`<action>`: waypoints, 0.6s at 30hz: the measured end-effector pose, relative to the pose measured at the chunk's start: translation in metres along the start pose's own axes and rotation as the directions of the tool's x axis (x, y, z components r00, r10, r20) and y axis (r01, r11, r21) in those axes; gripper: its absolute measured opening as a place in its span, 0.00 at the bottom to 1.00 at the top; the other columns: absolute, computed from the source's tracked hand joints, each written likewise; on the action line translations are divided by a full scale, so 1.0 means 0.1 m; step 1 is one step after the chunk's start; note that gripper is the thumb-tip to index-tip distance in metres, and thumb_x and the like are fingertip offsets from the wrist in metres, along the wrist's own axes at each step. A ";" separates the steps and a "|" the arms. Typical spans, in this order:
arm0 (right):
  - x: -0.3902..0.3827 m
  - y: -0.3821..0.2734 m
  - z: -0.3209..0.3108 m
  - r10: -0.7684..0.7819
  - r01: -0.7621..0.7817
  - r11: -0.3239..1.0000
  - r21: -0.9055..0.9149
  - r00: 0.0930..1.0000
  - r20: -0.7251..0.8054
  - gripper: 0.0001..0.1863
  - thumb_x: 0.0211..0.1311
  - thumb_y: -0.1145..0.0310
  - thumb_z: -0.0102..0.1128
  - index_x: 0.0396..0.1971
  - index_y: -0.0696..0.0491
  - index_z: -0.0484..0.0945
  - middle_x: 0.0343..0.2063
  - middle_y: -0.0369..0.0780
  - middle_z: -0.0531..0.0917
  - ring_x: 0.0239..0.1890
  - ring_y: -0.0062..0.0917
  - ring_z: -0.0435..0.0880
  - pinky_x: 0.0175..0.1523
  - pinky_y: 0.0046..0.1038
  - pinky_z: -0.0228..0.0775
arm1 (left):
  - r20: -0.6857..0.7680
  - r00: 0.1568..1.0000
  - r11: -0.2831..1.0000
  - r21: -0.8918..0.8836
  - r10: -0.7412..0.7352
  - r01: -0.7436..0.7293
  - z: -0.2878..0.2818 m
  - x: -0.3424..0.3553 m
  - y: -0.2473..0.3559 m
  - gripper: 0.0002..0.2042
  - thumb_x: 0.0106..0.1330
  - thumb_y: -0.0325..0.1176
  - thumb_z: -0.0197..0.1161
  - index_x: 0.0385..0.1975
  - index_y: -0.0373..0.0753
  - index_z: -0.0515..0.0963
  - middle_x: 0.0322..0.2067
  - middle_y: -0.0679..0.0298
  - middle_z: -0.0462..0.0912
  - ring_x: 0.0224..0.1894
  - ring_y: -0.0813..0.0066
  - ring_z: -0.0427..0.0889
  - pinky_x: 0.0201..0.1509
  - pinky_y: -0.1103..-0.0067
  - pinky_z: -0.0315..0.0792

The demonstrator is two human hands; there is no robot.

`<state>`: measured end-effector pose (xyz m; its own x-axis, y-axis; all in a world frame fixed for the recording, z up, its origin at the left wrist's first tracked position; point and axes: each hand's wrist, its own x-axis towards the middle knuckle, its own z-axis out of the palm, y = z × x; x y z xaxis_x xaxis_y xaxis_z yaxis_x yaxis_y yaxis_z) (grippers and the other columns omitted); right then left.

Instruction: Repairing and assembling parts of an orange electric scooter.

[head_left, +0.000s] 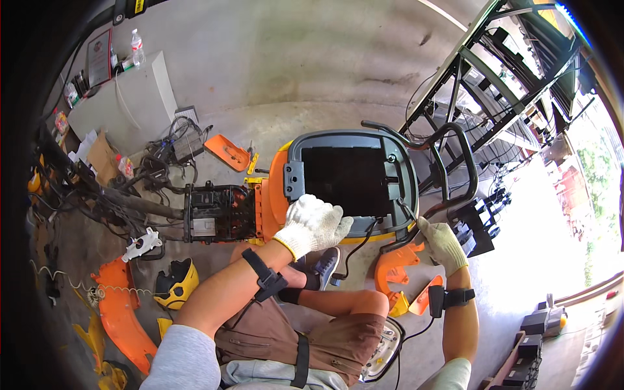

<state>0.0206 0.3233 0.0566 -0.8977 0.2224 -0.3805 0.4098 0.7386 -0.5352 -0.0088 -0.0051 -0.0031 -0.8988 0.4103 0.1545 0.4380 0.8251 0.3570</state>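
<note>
Right grip (444,246) sitting at the tub's (354,138) near-right corner

Its fingers are seemingly pinching a rod (407,209) pointing forward-left over that corner. Left grip (312,224) is hanging curled, farther off, at the near-left corner (holding anything? I cannot tell).

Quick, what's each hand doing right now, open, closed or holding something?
Left hand: partly curled at the dark grey frame; whether it holds anything cannot be told.
Right hand: near the frame's right corner; its grip cannot be told.
</note>
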 end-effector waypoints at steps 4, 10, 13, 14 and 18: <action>-0.10 -0.05 0.17 0.022 -0.030 0.980 0.198 0.999 0.039 0.35 0.81 0.42 0.55 0.25 0.59 0.86 0.13 0.33 0.72 0.16 0.20 0.72 0.26 0.29 0.65 | 0.069 0.998 1.000 0.007 -0.004 0.004 0.01 0.02 -0.01 0.22 0.74 0.55 0.59 0.31 0.43 0.89 0.32 0.53 0.91 0.39 0.48 0.91 0.48 0.55 0.84; -0.22 -0.45 0.94 -0.213 -0.372 0.240 0.897 0.881 0.422 0.14 0.84 0.60 0.54 0.48 0.56 0.79 0.40 0.40 0.87 0.39 0.29 0.89 0.40 0.24 0.81 | 0.001 1.000 1.000 0.010 0.010 -0.010 0.02 0.02 0.00 0.20 0.72 0.53 0.61 0.27 0.43 0.88 0.27 0.54 0.89 0.33 0.47 0.90 0.43 0.57 0.83; 0.24 -1.00 1.41 -0.453 -0.027 0.175 0.984 0.885 0.105 0.11 0.85 0.65 0.50 0.52 0.57 0.77 0.45 0.44 0.87 0.44 0.30 0.89 0.47 0.25 0.84 | 0.093 0.996 1.000 0.021 0.018 -0.020 0.00 0.04 -0.02 0.19 0.69 0.53 0.60 0.30 0.44 0.89 0.28 0.54 0.90 0.34 0.50 0.91 0.42 0.58 0.84; 0.33 -1.06 1.41 -0.374 -0.126 0.047 0.991 0.918 0.134 0.12 0.85 0.66 0.49 0.53 0.57 0.76 0.46 0.45 0.87 0.43 0.30 0.89 0.46 0.25 0.84 | 0.114 0.993 0.999 0.038 0.022 -0.027 -0.01 0.05 -0.02 0.20 0.70 0.53 0.59 0.31 0.44 0.89 0.29 0.54 0.91 0.35 0.51 0.91 0.42 0.59 0.84; 0.46 -1.22 1.38 -0.321 -0.251 -0.231 0.940 0.932 0.170 0.13 0.87 0.64 0.47 0.57 0.56 0.73 0.49 0.47 0.87 0.44 0.30 0.88 0.46 0.27 0.85 | 0.097 0.995 0.995 0.096 0.011 -0.020 -0.03 0.04 0.00 0.21 0.72 0.54 0.54 0.33 0.46 0.89 0.31 0.55 0.92 0.37 0.51 0.92 0.45 0.58 0.84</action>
<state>-0.0480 0.1560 0.0007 -0.9405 -0.1374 -0.3109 0.2824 -0.8249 -0.4897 -0.0126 -0.0047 0.0001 -0.8879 0.4550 0.0686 0.4559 0.8499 0.2640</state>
